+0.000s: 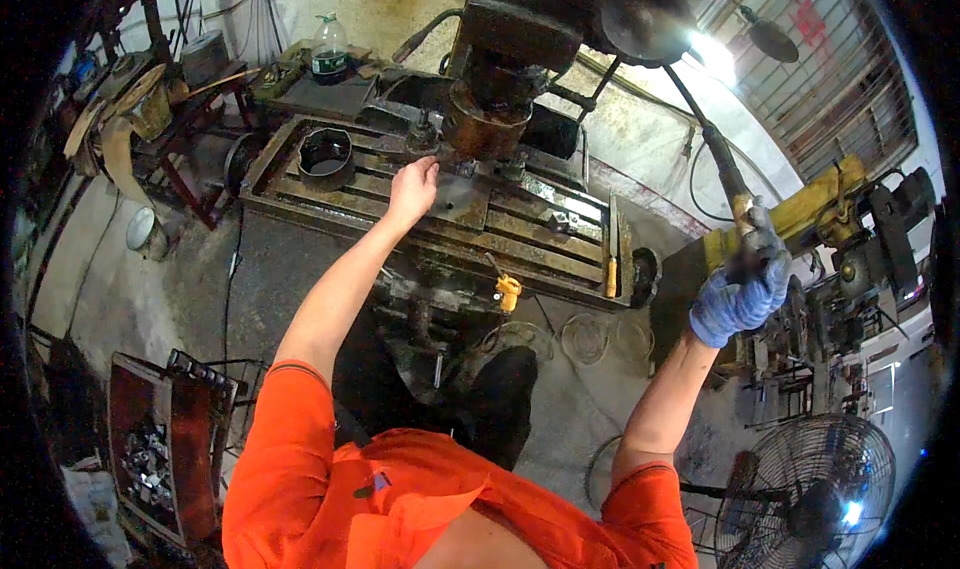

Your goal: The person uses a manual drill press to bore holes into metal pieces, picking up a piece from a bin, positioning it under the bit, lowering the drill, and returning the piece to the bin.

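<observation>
The right hand (740,294), in a blue glove, is wrapped shut round the end of the feed lever (712,144), a long dark bar running up toward the drill head (500,59). The left hand (413,191) is bare, fingers together, laid flat on a small grey plate (455,201) sat on the slotted counter (520,234) right under the spindle.

Handling guess: the lever looks like solid steel, stiff, probably a bit greasy, so it's best gripped at the far end where it's already taken, for leverage. The plate looks thin but heavy for its size, hard, maybe sharp-edged; pressing down near the edge, clear of the spindle, seems the way it's kept put.

Counted: one lever, one plate, one black ring (326,157) left of the left hand, one yellow-handled tool (508,291) below the counter, one file-like tool (611,259) toward the right hand, one bottle (328,49) beyond the ring, one fan (815,494) below the right hand.
</observation>
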A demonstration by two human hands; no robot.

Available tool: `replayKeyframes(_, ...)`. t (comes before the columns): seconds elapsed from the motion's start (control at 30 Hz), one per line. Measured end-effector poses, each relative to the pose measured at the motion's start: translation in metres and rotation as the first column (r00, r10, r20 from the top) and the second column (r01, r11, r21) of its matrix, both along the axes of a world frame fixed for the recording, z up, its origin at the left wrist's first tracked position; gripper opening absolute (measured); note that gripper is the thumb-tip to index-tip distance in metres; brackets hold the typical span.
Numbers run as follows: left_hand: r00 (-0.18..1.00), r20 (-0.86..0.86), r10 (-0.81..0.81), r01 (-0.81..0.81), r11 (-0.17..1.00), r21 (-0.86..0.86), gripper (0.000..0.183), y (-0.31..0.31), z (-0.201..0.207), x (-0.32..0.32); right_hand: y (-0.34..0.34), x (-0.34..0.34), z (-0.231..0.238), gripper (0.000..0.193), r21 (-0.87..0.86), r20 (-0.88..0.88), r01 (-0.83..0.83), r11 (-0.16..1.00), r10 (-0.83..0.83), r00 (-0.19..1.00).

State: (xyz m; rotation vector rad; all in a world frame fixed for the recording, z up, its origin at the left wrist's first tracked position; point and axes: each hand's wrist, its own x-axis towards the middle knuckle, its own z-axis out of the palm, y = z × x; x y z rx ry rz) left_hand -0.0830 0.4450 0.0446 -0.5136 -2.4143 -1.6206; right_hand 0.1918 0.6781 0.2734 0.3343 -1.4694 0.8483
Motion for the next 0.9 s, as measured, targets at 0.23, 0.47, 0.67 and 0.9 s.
replayKeyframes(0.23, 0.999, -0.034, 0.001, -0.003, 0.998, -0.064, 0.027, -0.004, 0.003, 0.009, -0.001, 0.001, -0.014, 0.039, -0.036, 0.04, 0.139, 0.99, -0.137, 0.99)
replayKeyframes(0.47, 0.998, 0.041, -0.048, 0.051, 0.996, -0.074, 0.027, -0.019, 0.008, 0.015, -0.002, 0.001, -0.024, 0.043, -0.075, 0.062, 0.137, 0.988, -0.132, 0.989)
replayKeyframes(0.67, 0.982, 0.101, -0.157, 0.161, 0.987, -0.027, 0.027, -0.073, 0.026, 0.019, -0.015, 0.002, -0.03, 0.044, 0.032, 0.103, 0.399, 0.916, -0.4, 0.911)
replayKeyframes(0.9, 0.913, -0.347, 0.216, -0.314, 0.914, -0.257, 0.023, -0.156, 0.04, -0.018, -0.007, -0.002, -0.046, 0.043, -0.055, 0.048, 0.17, 0.984, -0.168, 0.985)
